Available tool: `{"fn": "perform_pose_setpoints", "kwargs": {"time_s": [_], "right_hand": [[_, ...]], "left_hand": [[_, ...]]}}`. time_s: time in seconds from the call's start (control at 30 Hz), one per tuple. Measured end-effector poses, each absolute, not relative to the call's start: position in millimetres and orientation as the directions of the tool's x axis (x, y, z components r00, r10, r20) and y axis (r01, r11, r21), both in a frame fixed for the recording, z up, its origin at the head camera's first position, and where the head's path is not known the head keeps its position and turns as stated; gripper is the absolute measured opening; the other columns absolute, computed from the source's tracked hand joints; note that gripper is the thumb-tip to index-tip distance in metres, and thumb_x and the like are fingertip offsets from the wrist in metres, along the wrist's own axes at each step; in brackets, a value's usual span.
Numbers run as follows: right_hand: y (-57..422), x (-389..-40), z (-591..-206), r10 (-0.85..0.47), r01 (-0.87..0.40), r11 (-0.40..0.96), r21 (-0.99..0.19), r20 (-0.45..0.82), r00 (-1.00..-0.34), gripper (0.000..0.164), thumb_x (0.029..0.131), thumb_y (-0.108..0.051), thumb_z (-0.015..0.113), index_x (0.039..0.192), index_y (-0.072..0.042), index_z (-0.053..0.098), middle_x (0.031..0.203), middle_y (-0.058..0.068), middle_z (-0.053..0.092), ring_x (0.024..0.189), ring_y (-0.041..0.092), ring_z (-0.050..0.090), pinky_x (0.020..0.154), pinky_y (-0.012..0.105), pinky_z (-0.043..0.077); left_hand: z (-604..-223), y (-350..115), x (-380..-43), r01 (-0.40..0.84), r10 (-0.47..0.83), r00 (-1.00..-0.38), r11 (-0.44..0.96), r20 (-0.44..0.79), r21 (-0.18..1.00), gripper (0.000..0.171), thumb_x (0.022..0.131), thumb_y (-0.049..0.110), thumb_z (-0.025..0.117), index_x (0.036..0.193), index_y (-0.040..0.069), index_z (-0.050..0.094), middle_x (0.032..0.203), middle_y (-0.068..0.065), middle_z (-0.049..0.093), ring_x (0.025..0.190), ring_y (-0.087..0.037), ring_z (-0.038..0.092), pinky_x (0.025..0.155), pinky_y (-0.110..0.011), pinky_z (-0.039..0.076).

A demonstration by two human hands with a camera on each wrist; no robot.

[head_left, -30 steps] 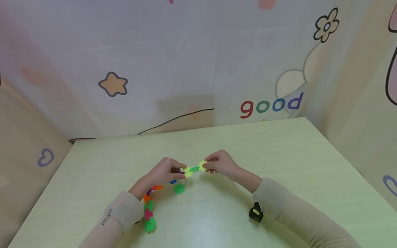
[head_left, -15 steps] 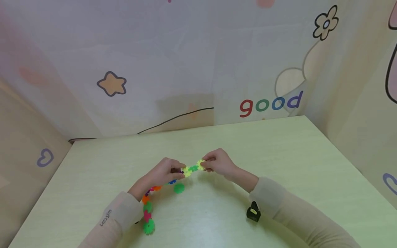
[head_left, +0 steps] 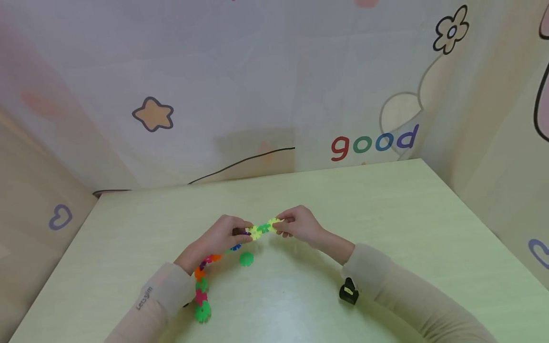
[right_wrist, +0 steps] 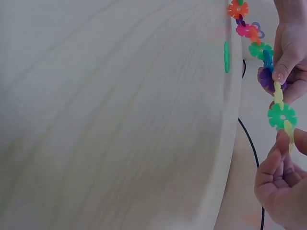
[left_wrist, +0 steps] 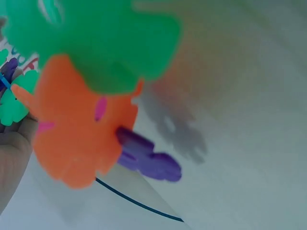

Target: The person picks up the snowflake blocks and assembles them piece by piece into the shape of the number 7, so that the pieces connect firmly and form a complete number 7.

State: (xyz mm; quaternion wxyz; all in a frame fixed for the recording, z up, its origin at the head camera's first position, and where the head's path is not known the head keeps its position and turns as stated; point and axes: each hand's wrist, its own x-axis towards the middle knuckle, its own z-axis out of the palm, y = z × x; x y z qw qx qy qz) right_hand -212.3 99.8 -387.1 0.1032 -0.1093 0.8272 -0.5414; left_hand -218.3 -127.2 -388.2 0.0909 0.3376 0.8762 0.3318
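A chain of slotted plastic snowflake discs (head_left: pixel 202 286) in several colours hangs from the left hand (head_left: pixel 225 234) in a curve toward the table's front. Its thumb and fingers pinch the chain by a purple disc (right_wrist: pixel 268 79) and a yellow disc (head_left: pixel 255 232). At the chain's far end, the right hand (head_left: pixel 302 226) pinches another yellow disc (right_wrist: pixel 288 128) between thumb and fingers. Between the hands, a green disc (right_wrist: pixel 282 117) joins the two yellow ones. Close up and blurred in the left wrist view are an orange disc (left_wrist: pixel 79 139) and a green disc (left_wrist: pixel 120 43).
A loose green disc (head_left: pixel 246 258) lies on the pale table (head_left: pixel 364 205), below the left hand. A black wrist device (head_left: pixel 349 291) shows beside the right cuff. Printed cloth (head_left: pixel 249 85) hangs behind the table and at both sides.
The right hand has come slightly left, nearer the left hand, still pinching the end disc. The whole head view has shifted a little; the left hand keeps its hold.
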Motion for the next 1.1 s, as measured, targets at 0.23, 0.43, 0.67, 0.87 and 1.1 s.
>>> {"fn": "perform_pose_setpoints", "kwargs": {"time_s": [0.23, 0.43, 0.67, 0.87, 1.1], "right_hand": [[103, -205, -389, -0.275, -0.122, 0.446, -0.887, -0.006, -0.962, 0.011, 0.078, -0.007, 0.070, 0.085, 0.000, 0.065, 0.066, 0.013, 0.063, 0.060, 0.032, 0.060, 0.057, 0.031, 0.050], [96, -198, -390, -0.375, -0.202, 0.495, -0.845, 0.002, -0.927, 0.015, 0.076, -0.008, 0.072, 0.088, 0.000, 0.069, 0.060, 0.005, 0.060, 0.051, 0.019, 0.055, 0.052, 0.024, 0.045], [82, -195, -397, -0.477, -0.283, 0.504, -0.816, 0.009, -0.879, 0.020, 0.074, -0.009, 0.074, 0.092, -0.001, 0.071, 0.058, -0.003, 0.055, 0.049, 0.007, 0.049, 0.049, 0.022, 0.042], [69, -192, -401, -0.515, -0.325, 0.512, -0.795, 0.019, -0.857, 0.021, 0.073, -0.010, 0.074, 0.092, -0.002, 0.072, 0.058, -0.005, 0.054, 0.050, 0.005, 0.045, 0.048, 0.018, 0.037], [56, -192, -412, -0.536, -0.328, 0.550, -0.768, -0.023, -0.844, 0.031, 0.071, -0.012, 0.077, 0.100, -0.004, 0.071, 0.056, -0.007, 0.051, 0.049, 0.003, 0.042, 0.049, 0.016, 0.033]], "left_hand": [[-386, -132, -226, 0.500, 0.623, -0.782, 0.596, 0.030, 0.628, 0.031, 0.084, 0.012, 0.065, 0.111, -0.002, 0.063, 0.082, 0.000, 0.064, 0.067, -0.010, 0.053, 0.063, -0.022, 0.049], [-382, -135, -233, 0.471, 0.595, -0.804, 0.629, 0.007, 0.618, 0.032, 0.084, 0.013, 0.065, 0.112, -0.002, 0.063, 0.081, 0.000, 0.064, 0.067, -0.011, 0.054, 0.064, -0.022, 0.049], [-383, -133, -241, 0.462, 0.590, -0.808, 0.641, -0.007, 0.613, 0.033, 0.083, 0.013, 0.066, 0.112, -0.002, 0.063, 0.080, -0.001, 0.065, 0.066, -0.010, 0.056, 0.065, -0.022, 0.050], [-384, -132, -246, 0.443, 0.580, -0.814, 0.651, -0.027, 0.617, 0.034, 0.083, 0.013, 0.066, 0.112, -0.003, 0.062, 0.081, -0.002, 0.065, 0.067, -0.011, 0.057, 0.067, -0.024, 0.051], [-386, -133, -252, 0.428, 0.569, -0.822, 0.654, -0.032, 0.624, 0.034, 0.083, 0.013, 0.066, 0.113, -0.003, 0.062, 0.085, -0.003, 0.066, 0.071, -0.012, 0.059, 0.069, -0.025, 0.051]]}}
